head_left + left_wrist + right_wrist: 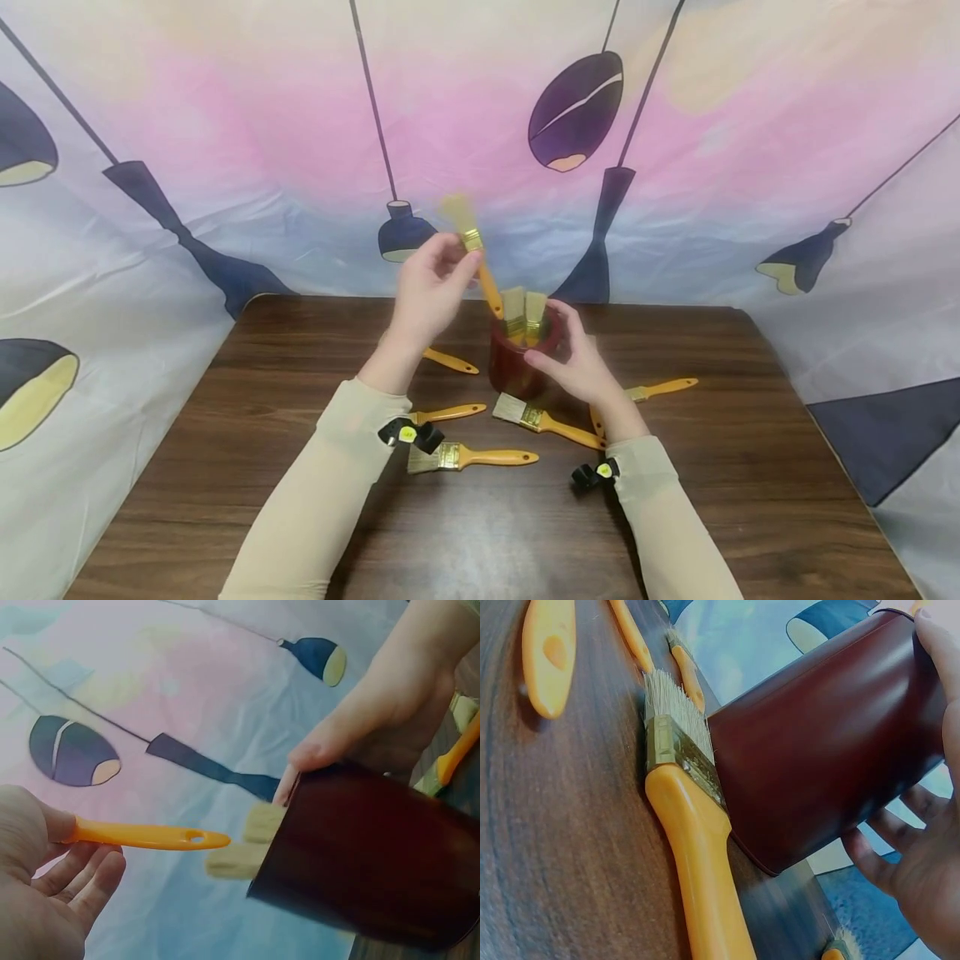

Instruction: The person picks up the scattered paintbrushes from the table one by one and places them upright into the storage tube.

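Paintbrush [488, 282] with pale bristles, brassy ferrule and glossy orange handle.
Left hand [431, 290] pinches it; right hand [579, 362], fingers curled, grips a smooth, dark-red cylindrical cup [512, 368].

And here I am facing a creased backdrop [480, 100], pink melting into pale blue, yellow patches up top, and look, dark pendant lamps [576, 117] pictured right across it! Below me, a dark wood-grain table [787, 500], corners rounded at the far edge, soft light gleaming off its near middle
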`<state>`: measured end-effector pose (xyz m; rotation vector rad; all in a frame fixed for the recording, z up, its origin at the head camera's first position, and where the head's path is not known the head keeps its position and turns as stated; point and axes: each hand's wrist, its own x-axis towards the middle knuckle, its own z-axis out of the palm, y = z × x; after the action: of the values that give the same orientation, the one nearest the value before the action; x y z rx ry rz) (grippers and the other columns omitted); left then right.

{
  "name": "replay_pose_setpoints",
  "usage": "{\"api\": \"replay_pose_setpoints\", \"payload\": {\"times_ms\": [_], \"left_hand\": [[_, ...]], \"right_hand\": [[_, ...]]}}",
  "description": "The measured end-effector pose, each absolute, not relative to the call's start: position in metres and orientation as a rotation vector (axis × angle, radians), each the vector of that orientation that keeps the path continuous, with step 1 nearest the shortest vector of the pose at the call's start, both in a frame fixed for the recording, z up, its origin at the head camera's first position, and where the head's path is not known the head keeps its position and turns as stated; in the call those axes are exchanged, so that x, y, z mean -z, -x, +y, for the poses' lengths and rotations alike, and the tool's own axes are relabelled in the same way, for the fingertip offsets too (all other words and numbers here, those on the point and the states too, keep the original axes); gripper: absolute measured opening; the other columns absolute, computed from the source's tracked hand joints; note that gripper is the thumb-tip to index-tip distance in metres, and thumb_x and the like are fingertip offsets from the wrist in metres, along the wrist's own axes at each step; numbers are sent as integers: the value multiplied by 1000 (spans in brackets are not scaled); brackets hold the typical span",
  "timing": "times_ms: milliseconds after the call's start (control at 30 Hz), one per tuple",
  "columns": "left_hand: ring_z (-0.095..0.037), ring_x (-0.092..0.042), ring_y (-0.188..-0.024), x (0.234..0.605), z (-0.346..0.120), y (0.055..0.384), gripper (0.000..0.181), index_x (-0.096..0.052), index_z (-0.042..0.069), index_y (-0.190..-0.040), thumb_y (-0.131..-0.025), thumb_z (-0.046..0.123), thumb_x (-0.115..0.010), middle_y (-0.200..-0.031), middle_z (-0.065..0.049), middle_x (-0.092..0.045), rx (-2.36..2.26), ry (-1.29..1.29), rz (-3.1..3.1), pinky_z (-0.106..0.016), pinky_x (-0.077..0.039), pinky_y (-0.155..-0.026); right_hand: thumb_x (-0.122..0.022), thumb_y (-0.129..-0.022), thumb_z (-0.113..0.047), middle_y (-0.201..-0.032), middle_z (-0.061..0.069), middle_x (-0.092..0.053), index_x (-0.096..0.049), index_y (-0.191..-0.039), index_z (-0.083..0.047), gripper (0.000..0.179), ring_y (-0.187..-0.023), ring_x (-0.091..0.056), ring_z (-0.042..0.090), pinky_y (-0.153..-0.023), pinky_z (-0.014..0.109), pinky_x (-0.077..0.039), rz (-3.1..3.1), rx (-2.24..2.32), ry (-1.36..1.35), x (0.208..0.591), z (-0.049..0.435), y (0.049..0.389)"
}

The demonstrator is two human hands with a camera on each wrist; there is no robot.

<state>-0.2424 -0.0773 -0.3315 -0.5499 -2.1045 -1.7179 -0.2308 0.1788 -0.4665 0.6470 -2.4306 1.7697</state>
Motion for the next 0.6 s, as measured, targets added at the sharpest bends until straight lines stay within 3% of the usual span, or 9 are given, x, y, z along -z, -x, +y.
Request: {"api": "replay_pose_setpoints", "payload": {"times_ms": [233,400,600], "left_hand": [[-39,-76,-92,338,-54,242,22,-67,-3,-124,-105,7,-73,-105,-19,-75,1713,607,-2157,-48,-65,-85],[-27,-76,-94,352,-39,236,23,-69,2,-126,-106,12,-73,-108,-14,-79,1506,684,-2311,-39,-64,-87],[-25,-78,-97,364,-28,229,26,-69,2,-129,-107,14,-72,-111,-13,-80,1290,739,-2455,-38,-64,-87]], "right_hand": [[-83,-96,-6,-146,20,-56,-28,-166,-16,90,-108,-65,33,-98,59,-56,-2416,-1764,-661,466,179,232],[-83,-96,-4,-148,19,-55,-29,-166,-14,89,-108,-67,32,-98,60,-57,-2396,-1777,-674,466,178,231],[-82,-96,-1,-153,21,-52,-27,-166,-11,90,-106,-68,33,-99,60,-57,-2376,-1817,-687,464,177,230]]}}
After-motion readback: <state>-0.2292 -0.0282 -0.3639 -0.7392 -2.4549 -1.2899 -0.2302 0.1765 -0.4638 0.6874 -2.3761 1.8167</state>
